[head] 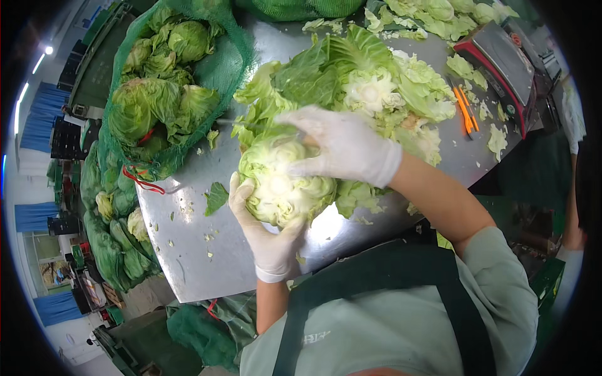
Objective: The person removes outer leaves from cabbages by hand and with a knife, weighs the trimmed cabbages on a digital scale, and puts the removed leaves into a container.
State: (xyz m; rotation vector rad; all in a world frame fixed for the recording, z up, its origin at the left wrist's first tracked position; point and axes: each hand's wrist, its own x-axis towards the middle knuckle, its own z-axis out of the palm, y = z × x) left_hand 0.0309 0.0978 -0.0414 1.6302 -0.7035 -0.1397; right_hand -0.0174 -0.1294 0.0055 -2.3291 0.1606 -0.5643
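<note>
A pale green head of iceberg lettuce (287, 188) is tilted with its white cut base up, over the metal table (202, 263). My gloved left hand (268, 230) grips it from the near left side, thumb and fingers spread around it. Over its upper right side is my gloved right hand (343, 141), blurred, thumb near the white base. A thin blurred blade, seemingly a knife (230, 122), reaches left from the right hand's closed fingers; its handle is hidden. Loose outer leaves (310, 75) and a cut white stem base (371, 91) lie in a pile just beyond.
A green mesh sack (230, 61) of lettuce heads stands at the table's left. Orange-handled cutters (463, 110) lie to the right, beside a red and grey scale-like device (503, 61). More leaves (442, 19) lie at the far right; filled sacks (113, 235) are at left. Another person's arm (571, 207) shows far right.
</note>
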